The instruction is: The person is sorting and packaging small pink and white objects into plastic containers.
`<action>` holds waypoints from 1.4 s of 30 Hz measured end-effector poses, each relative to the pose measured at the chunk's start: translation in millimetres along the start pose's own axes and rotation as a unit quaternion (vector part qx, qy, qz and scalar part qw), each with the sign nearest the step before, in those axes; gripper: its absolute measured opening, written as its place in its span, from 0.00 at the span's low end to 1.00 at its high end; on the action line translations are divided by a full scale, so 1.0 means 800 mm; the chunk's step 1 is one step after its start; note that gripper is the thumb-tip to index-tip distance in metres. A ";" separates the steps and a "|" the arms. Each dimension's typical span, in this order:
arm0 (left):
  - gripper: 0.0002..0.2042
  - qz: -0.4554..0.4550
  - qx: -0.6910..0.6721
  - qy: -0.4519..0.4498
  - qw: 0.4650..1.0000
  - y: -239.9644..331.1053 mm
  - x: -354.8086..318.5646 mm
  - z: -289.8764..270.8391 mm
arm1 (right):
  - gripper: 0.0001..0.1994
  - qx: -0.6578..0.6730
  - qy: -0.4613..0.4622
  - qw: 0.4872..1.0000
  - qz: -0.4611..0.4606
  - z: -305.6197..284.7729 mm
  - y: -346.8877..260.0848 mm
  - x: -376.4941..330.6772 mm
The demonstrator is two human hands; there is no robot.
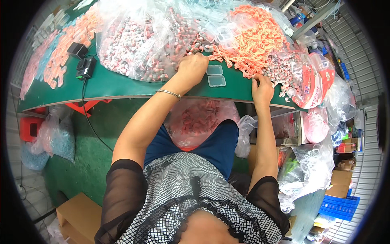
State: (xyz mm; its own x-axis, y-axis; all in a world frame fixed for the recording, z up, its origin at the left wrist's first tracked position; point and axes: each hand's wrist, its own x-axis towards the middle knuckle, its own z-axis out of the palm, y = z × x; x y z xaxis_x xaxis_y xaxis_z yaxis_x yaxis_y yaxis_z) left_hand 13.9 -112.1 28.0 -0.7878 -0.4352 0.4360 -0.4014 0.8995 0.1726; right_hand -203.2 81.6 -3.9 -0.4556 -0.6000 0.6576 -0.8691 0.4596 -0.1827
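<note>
My left hand (192, 70) is closed, knuckles up, at the near edge of a heap of small rounded grey-and-pink pieces (197, 40). Its fingertips are hidden, so whatever they hold cannot be made out. Just right of it, a small clear plastic case (216, 75) lies unfolded on the green tabletop. My right hand (263, 90) is farther right, thumb and forefinger pinched at the lower edge of a tangled pile of orange cords (256, 40). Beside that hand spread more small pale-pink and grey pieces (280, 70).
A large clear bag (134, 44) of grey-and-pink pieces sits left of centre. Further left are black boxes with a cable (85, 67) and rows of peach plastic cases (71, 34). A red-and-white bag (310, 81) stands at the right edge. Below the table a pink-filled bag (201, 118) rests between my knees.
</note>
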 end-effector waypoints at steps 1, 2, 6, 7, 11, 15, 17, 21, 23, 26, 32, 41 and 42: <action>0.05 -0.004 0.002 -0.002 1.000 0.001 -0.003 0.002 | 0.05 0.018 -0.002 1.000 0.004 0.001 -0.001 -0.001; 0.04 -0.007 0.004 -0.004 1.000 0.002 -0.004 0.003 | 0.05 0.035 -0.004 0.999 0.009 0.001 -0.002 -0.001; 0.04 -0.014 -0.012 -0.002 1.000 -0.002 -0.007 0.003 | 0.06 0.144 -0.039 0.980 0.135 0.003 -0.005 0.000; 0.04 -0.027 -0.018 0.010 0.999 -0.002 -0.009 0.002 | 0.08 0.188 -0.032 0.969 0.155 0.001 -0.011 -0.001; 0.04 -0.068 -0.131 0.039 0.988 0.008 -0.016 -0.014 | 0.13 0.328 -0.017 0.931 0.159 -0.021 -0.047 -0.013; 0.05 -0.055 -0.232 0.036 0.970 0.022 -0.031 -0.017 | 0.12 0.328 -0.075 0.942 0.007 -0.029 -0.100 -0.007; 0.05 -0.060 -0.236 0.024 0.969 0.036 -0.033 -0.021 | 0.09 0.298 -0.098 0.948 -0.047 -0.025 -0.115 -0.001; 0.05 -0.070 -0.213 0.006 0.975 0.042 -0.039 -0.011 | 0.06 0.214 -0.125 0.964 -0.095 -0.014 -0.128 0.003; 0.05 -0.076 -0.205 0.002 0.976 0.043 -0.044 -0.005 | 0.05 0.192 -0.129 0.966 -0.118 -0.019 -0.136 0.005; 0.06 -0.096 -0.202 0.029 0.974 0.044 -0.045 0.001 | 0.04 0.176 -0.137 0.963 -0.148 -0.021 -0.135 0.004; 0.13 -0.112 -0.256 0.056 0.959 0.046 -0.055 0.001 | 0.03 0.175 -0.148 0.961 -0.154 -0.023 -0.136 0.007; 0.17 -0.070 -0.233 0.024 0.970 0.038 -0.063 0.004 | 0.03 0.241 -0.269 0.928 -0.088 -0.021 -0.128 0.036; 0.16 -0.067 -0.238 0.029 0.968 0.038 -0.064 0.004 | 0.03 0.254 -0.313 0.913 -0.063 -0.020 -0.128 0.039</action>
State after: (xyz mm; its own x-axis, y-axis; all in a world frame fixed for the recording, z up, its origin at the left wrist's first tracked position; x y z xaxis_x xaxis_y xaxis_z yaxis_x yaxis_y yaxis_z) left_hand 40.9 -62.7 8.1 -0.7110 -0.5582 0.4276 -0.2257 0.7571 0.6131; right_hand -124.9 26.5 46.9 -0.2294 -0.9567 0.1794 -0.8266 0.0941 -0.5549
